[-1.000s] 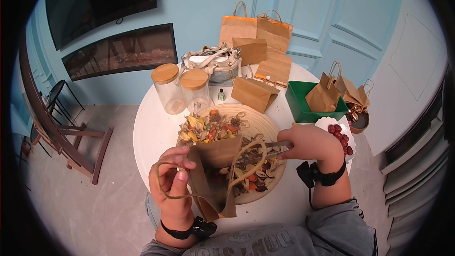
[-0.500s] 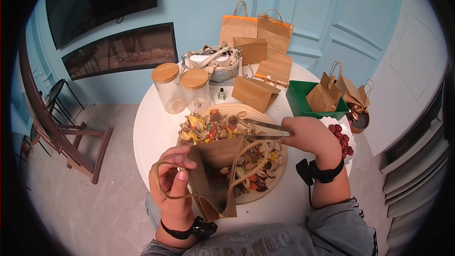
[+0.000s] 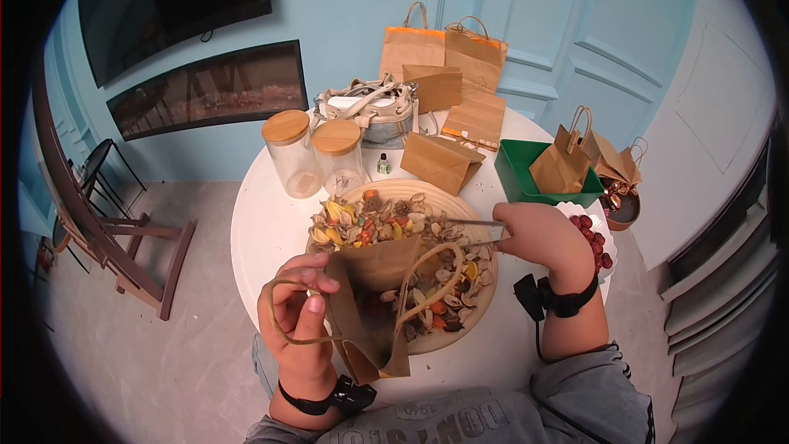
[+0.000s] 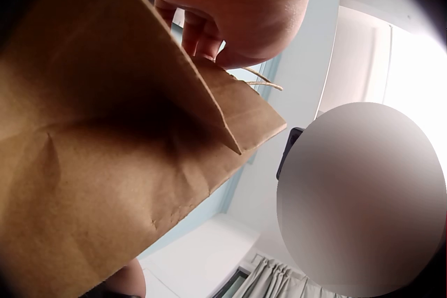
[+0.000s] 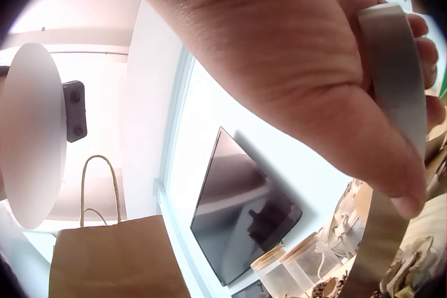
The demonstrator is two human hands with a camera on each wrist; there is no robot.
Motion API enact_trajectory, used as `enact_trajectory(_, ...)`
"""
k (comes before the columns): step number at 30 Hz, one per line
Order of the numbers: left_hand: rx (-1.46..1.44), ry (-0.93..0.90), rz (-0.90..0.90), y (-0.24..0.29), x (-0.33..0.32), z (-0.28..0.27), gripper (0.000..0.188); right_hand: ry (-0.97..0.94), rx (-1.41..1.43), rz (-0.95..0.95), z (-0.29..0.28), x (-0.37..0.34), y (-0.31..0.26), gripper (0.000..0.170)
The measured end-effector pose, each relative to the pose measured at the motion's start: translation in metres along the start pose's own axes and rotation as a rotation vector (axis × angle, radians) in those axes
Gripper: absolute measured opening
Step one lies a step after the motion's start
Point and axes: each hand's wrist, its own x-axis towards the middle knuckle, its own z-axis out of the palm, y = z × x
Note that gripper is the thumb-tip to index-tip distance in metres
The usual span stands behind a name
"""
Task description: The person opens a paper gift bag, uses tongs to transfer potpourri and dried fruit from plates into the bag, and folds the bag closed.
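My left hand (image 3: pixel 300 312) grips the near-left rim of a brown paper bag (image 3: pixel 382 267), with one twisted handle looping over the fingers. The bag is tilted with its mouth facing up, and its inside is dark. In the left wrist view the bag's creased side (image 4: pixel 105 186) fills much of the picture. My right hand (image 3: pixel 538 234) holds metal tongs (image 3: pixel 468 221), whose arms stand apart over a round plate (image 3: pixel 464 204) of dried potpourri (image 3: pixel 349 222). The right wrist view shows the thumb and fingers round the tongs' bent end (image 5: pixel 391 60).
Two lidded clear jars (image 3: pixel 292 168), a small bottle (image 3: pixel 384 164) and a handbag (image 3: pixel 374 123) stand behind the plate. More paper bags (image 3: pixel 444 160) lie farther back. At the right are a green bin (image 3: pixel 518 173) holding a paper bag, and a white dish (image 3: pixel 563 212) of red dried fruit.
My right hand has moved the tongs away from the bag's handle, up and back over the plate; their tips spread, then dipped slightly. The left hand and bag stay in place.
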Motion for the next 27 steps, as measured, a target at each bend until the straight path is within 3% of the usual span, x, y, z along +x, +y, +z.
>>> enact_trajectory(3, -0.012, 0.001, 0.002, -0.001, 0.0, 0.0, 0.02, 0.062, 0.014, 0.015, 0.0, 0.002, 0.004, 0.03)
enact_trajectory(10, -0.008, 0.005, 0.003, 0.0, 0.0, 0.001, 0.019, 0.009, 0.167, 0.068, -0.003, 0.007, 0.002, 0.033)
enact_trajectory(13, 0.002, 0.0, 0.009, -0.001, 0.0, 0.0, 0.019, -0.088, 0.13, 0.113, 0.001, 0.012, 0.005, 0.036)
enact_trajectory(18, 0.0, -0.003, -0.005, 0.0, 0.0, 0.0, 0.018, -0.239, 0.251, -0.036, 0.001, 0.013, 0.007, 0.035)
enact_trajectory(27, -0.002, -0.007, 0.021, -0.001, 0.001, 0.0, 0.018, -0.127, 0.13, -0.039, 0.011, 0.014, -0.01, 0.031)
